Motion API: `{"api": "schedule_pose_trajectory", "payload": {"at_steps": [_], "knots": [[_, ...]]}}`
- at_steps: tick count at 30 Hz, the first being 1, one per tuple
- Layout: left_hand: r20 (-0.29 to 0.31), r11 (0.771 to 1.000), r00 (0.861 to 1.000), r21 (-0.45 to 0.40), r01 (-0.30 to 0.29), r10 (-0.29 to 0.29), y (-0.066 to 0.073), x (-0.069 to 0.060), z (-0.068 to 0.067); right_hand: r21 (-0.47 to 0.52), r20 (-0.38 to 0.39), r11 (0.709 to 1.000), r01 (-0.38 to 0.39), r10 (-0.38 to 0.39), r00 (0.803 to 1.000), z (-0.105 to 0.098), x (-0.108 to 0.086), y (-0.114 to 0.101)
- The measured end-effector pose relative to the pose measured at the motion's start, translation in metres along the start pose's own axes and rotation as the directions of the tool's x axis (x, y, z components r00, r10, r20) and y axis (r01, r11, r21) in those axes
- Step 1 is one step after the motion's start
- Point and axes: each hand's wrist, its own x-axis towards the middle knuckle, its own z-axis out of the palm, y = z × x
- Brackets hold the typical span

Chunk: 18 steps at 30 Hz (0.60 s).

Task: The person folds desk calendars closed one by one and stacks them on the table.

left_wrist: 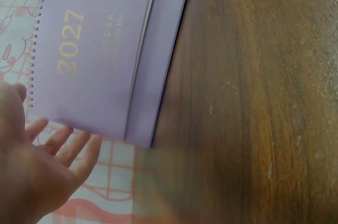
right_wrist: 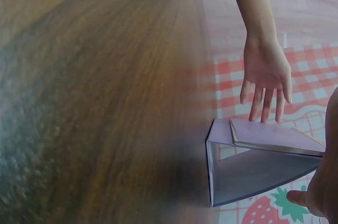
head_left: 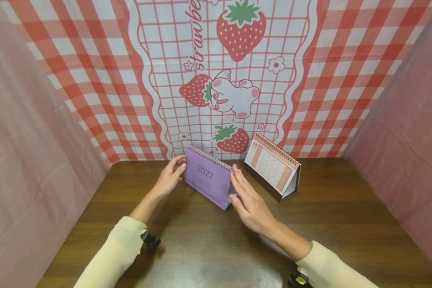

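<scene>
A purple 2027 desk calendar (head_left: 204, 181) with a spiral binding along its top stands upright on the table. Its left edge is beside my left hand (head_left: 168, 179), whose fingertips reach up to that edge in the left wrist view. At its right end is my right hand (head_left: 251, 208), fingers extended along the side. The right wrist view shows the calendar (right_wrist: 264, 135) from its hollow triangular end, with the left hand (right_wrist: 266, 68) beyond it, fingers straight. Only part of the right hand (right_wrist: 323, 176) shows there. Whether either hand presses on the calendar cannot be told.
A second desk calendar (head_left: 271, 162), white and pink with "08" on its page, stands behind and to the right. A strawberry-print checked cloth (head_left: 234, 92) hangs at the back of the brown wooden table (head_left: 209, 248). Pink cloths (head_left: 399, 116) hang at both sides.
</scene>
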Motion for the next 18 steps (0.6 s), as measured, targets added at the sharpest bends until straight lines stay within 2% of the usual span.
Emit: {"api": "schedule_pose_trajectory", "payload": {"at_steps": [2,4,6,8,9,11,13,15,18], "knots": [[-0.014,0.999,0.999,-0.022,-0.049,0.049,-0.011,0.003,-0.002,-0.002,0.006,1.0,-0.022,0.022,1.0,-0.001,-0.001,-0.002],[-0.049,0.988,0.989,-0.055,-0.141,0.139,-0.041,0.018,-0.003,-0.001,0.006,0.999,-0.042,0.042,0.999,-0.002,-0.002,-0.004],[-0.065,0.982,0.982,-0.066,-0.18,0.175,-0.052,0.024,-0.004,0.009,0.011,0.998,-0.059,0.059,0.998,-0.002,-0.003,-0.007],[-0.078,0.982,0.982,-0.071,-0.177,0.172,-0.053,0.028,-0.004,0.022,0.02,0.997,-0.07,0.07,0.997,-0.001,-0.004,-0.01],[-0.08,0.983,0.983,-0.067,-0.169,0.164,-0.048,0.026,-0.003,0.03,0.028,0.997,-0.076,0.075,0.997,-0.001,-0.004,-0.011],[-0.063,0.994,0.993,-0.042,-0.101,0.098,-0.018,0.014,-0.001,0.036,0.047,0.996,-0.083,0.081,0.996,0.001,-0.004,-0.014],[-0.056,0.997,0.996,-0.013,-0.07,0.069,-0.002,0.008,0.001,0.03,0.064,0.995,-0.091,0.089,0.994,0.002,-0.004,-0.015],[-0.048,0.999,0.998,0.0,-0.041,0.041,0.008,0.004,0.002,0.026,0.076,0.994,-0.102,0.099,0.992,0.003,-0.004,-0.016],[-0.047,1.0,0.999,0.009,-0.026,0.026,0.011,0.002,0.003,0.021,0.084,0.993,-0.115,0.113,0.99,0.004,-0.003,-0.015]]}}
